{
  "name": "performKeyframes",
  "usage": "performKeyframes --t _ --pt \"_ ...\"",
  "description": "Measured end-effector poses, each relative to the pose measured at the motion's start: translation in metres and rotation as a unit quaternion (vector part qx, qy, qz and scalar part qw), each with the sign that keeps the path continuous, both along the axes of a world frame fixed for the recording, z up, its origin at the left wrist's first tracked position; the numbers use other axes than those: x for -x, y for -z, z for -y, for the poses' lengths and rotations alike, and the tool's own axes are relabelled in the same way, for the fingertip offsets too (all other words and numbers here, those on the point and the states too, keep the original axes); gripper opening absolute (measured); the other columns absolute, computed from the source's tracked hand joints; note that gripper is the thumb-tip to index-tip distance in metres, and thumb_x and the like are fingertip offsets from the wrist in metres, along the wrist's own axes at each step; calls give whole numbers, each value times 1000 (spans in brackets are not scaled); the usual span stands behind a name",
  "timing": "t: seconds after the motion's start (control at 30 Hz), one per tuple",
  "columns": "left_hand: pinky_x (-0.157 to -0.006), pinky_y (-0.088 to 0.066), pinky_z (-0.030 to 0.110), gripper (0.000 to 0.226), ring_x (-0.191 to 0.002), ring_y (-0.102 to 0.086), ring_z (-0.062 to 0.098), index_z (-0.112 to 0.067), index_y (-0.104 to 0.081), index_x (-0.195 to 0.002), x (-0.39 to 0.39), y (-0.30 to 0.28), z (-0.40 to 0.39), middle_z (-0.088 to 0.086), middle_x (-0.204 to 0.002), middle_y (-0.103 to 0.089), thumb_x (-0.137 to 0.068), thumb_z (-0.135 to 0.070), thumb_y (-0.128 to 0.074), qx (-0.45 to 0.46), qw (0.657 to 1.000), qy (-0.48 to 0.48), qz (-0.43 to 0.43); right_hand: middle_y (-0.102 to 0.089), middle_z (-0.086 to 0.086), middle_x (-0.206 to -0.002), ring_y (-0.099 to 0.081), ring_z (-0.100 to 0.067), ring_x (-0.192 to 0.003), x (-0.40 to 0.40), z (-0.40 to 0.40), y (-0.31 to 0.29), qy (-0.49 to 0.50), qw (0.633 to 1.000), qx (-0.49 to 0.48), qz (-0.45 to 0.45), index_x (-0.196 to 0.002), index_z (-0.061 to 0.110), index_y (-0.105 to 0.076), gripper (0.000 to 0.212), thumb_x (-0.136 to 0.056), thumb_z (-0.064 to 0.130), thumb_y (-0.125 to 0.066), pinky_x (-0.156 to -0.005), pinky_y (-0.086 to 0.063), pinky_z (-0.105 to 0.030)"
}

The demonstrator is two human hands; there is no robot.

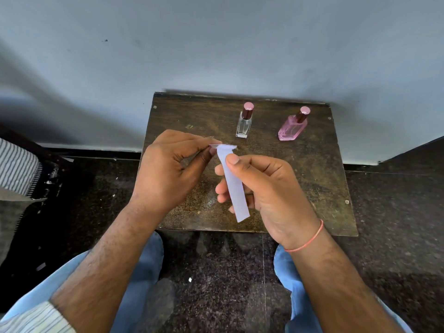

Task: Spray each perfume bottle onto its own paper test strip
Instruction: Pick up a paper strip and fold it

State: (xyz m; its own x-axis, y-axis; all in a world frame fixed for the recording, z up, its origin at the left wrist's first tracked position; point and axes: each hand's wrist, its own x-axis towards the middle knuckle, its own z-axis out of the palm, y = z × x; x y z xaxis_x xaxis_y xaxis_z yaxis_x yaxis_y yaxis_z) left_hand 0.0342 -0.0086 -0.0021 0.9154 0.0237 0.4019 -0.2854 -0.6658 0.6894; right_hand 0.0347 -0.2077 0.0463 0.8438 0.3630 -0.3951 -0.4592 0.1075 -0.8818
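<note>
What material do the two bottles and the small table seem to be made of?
Clear square bottle: likely glass, transparent and glossy. Pink angular bottle: probably tinted glass, translucent. Both caps look like shiny metallic plastic or metal. Dark brown table: seemingly wood or laminate, scuffed and matte.

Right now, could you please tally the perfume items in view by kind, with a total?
Perfume bottles: 2, the clear bottle and the pink bottle, both capped, standing on the wooden table.
Paper test strips: 1 plainly visible, the paper strip held by the right hand, its top end pinched by the left hand.
Total: 3
</note>
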Motion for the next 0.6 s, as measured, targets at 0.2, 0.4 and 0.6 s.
performKeyframes --t 0.2,0.4,0.6 --pt "-87 -57 41 16 -102 -72 16 -25 -85 -113 -2 -1 -6 -17 -109 -78 -103 -23 -72 -49 998 -48 13 -78 -15 -77 -73 -24 -68 5 -3 0 -17 999 -5 -26 -92 8 -84 29 -96 33 -70 -53 -56 -30" --pt "-86 -51 29 18 -99 -72 17 -25 -85 -114 1 -5 -3 -20 -107 -75 -103 -26 -70 -65 996 -64 8 -78 -16 -77 -75 -24 -70 5 -2 -2 -18 999 -21 -46 -90 9 -84 27 -92 33 -72 -53 -61 -31" --pt "-74 -52 30 17 -89 -73 17 -21 -86 -110 0 -7 -8 -7 -101 -83 -102 -23 -71 -87 987 -131 -10 -77 -17 -76 -76 -28 -71 6 1 -2 -33 997 -47 -45 -86 8 -84 24 -92 29 -73 -58 -65 -37"
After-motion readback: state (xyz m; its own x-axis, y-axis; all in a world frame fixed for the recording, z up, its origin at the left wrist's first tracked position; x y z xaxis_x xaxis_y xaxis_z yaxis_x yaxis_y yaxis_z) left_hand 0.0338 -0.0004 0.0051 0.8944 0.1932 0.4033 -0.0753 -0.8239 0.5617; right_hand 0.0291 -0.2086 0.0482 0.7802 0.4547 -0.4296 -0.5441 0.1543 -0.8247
